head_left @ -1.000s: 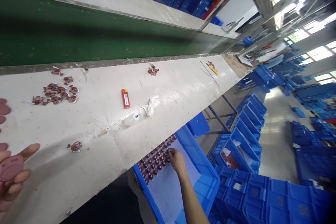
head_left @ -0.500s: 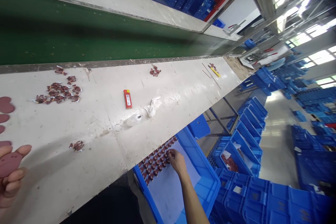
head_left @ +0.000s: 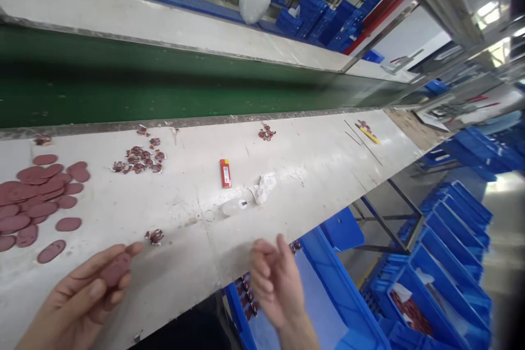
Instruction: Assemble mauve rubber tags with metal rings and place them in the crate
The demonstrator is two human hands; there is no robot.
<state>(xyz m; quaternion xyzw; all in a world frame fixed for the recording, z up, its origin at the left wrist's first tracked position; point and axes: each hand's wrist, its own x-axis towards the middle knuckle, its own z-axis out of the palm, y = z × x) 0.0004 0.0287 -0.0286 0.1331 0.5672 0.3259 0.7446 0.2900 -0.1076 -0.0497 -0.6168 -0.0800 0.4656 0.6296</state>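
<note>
My left hand (head_left: pixel 77 298) is over the near edge of the white worktable (head_left: pixel 320 164), fingers closed on a reddish-brown oval piece (head_left: pixel 116 269). My right hand (head_left: pixel 274 283) is raised above the table edge and the blue crate (head_left: pixel 333 279), fingers curled in towards the thumb and blurred; what they hold, if anything, is not visible. Rows of small dark red pieces (head_left: pixel 247 291) lie in the crate below it. A single small dark red piece (head_left: pixel 155 236) sits on the table between my hands.
Many oval pieces (head_left: pixel 33 197) are piled at the left. Small dark red pieces (head_left: pixel 139 157) are scattered further back, with another clump (head_left: pixel 266 132). A red lighter (head_left: pixel 225 173), clear bottle (head_left: pixel 235 206) and white rag (head_left: pixel 263 188) lie mid-table. Behind runs a green conveyor belt (head_left: pixel 164 82). Blue crates (head_left: pixel 451 229) stand at right.
My right hand has lifted out of the blue crate to table height. My left hand, with the oval piece, has moved right towards it. The view has swung left, showing the oval pile.
</note>
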